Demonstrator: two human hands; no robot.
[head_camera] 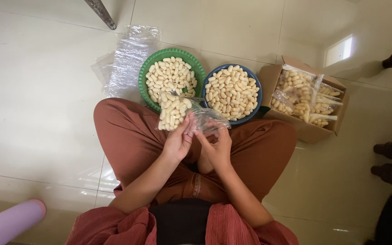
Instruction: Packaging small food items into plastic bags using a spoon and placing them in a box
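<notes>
Rust-brown trousers [132,136], matching pleated top [110,227], bare forearms.

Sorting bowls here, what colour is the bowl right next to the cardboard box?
Blue: the bowl beside the cardboard box, seen clearly in the head view.

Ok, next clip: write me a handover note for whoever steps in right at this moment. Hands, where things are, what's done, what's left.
Left hand: grips the clear bag of pale oval snacks at its neck.
Right hand: pinches the bag's loose open end; not sealed as far as can be seen.
In front: green basket and blue bowl, both full of loose pieces. Stack of empty clear bags to the left.
Done: several filled bags lie in the cardboard box at right.
Left: close this bag; both containers of loose pieces remain.
</notes>
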